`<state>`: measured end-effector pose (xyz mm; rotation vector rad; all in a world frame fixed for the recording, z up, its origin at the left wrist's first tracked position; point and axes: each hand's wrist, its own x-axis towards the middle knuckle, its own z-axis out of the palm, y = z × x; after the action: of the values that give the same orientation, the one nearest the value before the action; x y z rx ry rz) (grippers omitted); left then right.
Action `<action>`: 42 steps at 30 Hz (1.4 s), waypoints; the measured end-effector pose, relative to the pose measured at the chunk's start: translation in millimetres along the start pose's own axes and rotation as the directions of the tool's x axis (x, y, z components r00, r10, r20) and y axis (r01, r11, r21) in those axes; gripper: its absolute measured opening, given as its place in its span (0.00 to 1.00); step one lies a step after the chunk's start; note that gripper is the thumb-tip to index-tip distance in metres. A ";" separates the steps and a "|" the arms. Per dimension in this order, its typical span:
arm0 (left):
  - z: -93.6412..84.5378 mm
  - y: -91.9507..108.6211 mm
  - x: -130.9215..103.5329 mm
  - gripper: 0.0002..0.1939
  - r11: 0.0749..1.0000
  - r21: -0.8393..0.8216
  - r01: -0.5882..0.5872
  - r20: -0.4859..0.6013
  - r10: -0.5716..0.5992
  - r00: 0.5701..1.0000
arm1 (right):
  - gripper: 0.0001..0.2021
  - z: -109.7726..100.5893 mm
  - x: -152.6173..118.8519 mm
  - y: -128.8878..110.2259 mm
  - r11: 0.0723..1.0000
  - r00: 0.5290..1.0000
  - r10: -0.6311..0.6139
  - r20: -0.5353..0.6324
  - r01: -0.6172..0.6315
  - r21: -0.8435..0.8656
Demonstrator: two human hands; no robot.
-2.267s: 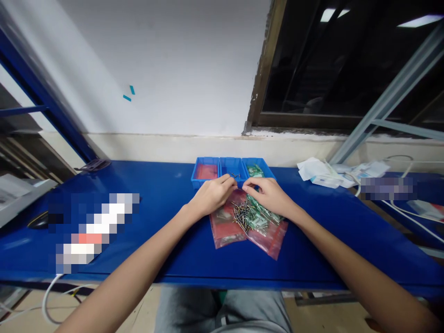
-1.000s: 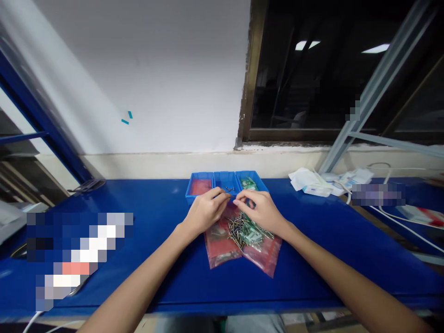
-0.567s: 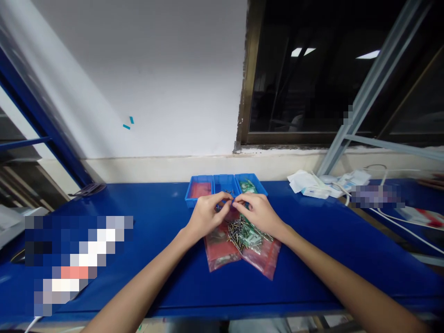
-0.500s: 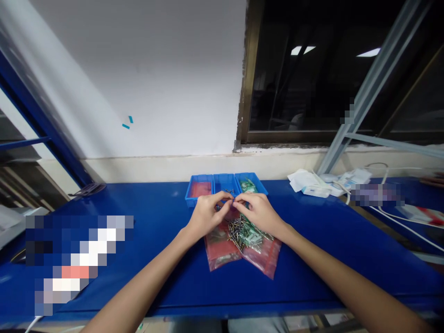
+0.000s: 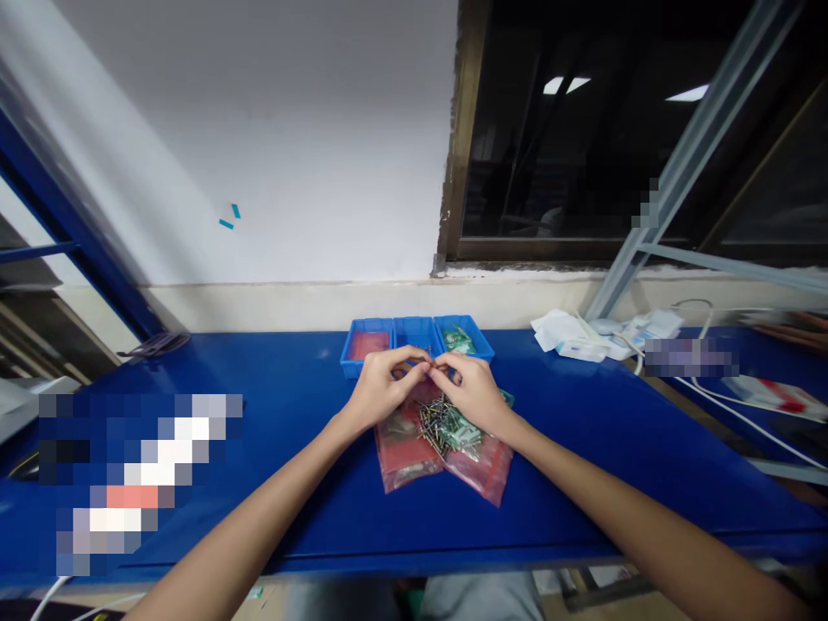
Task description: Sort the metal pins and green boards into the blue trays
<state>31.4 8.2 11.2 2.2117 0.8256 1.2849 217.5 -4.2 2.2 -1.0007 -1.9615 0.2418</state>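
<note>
Over the middle of the table, my left hand (image 5: 383, 386) and my right hand (image 5: 474, 393) meet fingertip to fingertip, thumbs and forefingers pinched. Whatever sits between the fingertips is too small to make out. Beneath my hands lies a loose pile of screws (image 5: 432, 429), with small pale green pieces (image 5: 461, 434) beside it. These rest on red-tinted plastic bags, a left bag (image 5: 404, 461) and a right bag (image 5: 486, 473). My wrists partly cover the bags' upper parts.
Behind my hands stand three blue bins: a left bin (image 5: 348, 366) with red plastic, a middle bin (image 5: 414, 328) with screws, and a right bin (image 5: 486, 352) with green bags. White packets (image 5: 573, 336) and a cable (image 5: 730, 412) lie right; a pixelated area covers the left.
The whole view has shifted slightly, so the table and bins appear a little higher and further left. My hands stay pinched together above the pile.
</note>
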 end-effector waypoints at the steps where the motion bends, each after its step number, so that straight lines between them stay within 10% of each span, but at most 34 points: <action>1: 0.1 -0.4 0.0 0.09 1.000 0.000 0.007 0.002 -0.007 1.000 | 0.06 0.5 -0.3 0.3 1.000 1.000 0.000 0.000 0.000 -0.007; 10: 0.5 -5.1 -1.3 0.13 0.994 -0.037 0.104 -0.002 -0.104 0.995 | 0.09 1.9 -1.3 -4.9 0.997 0.996 -0.064 0.059 0.066 -0.030; 18: -13.6 -12.3 -5.0 0.12 0.832 0.492 -0.256 0.225 0.162 0.961 | 0.10 2.5 -1.6 3.8 0.979 0.996 -0.053 0.068 0.065 -0.192; 26: -5.6 -15.1 -10.5 0.07 0.785 0.567 -0.251 0.249 0.128 0.960 | 0.11 1.1 -1.3 -2.2 0.988 0.992 -0.077 0.096 0.089 -0.124; 36: -0.2 -9.9 -2.6 0.07 0.991 0.104 0.084 -0.050 -0.079 0.996 | 0.04 3.2 2.9 2.8 1.000 0.993 0.024 0.118 -0.025 0.003; 42: 3.6 -13.7 1.7 0.11 0.952 -0.209 0.221 0.037 -0.218 0.975 | 0.08 -0.7 2.6 -0.1 1.000 0.990 0.003 0.143 -0.004 0.006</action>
<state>31.5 18.9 1.7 1.9012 0.8597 1.1889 217.3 -2.5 4.3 -1.0061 -2.0868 0.3293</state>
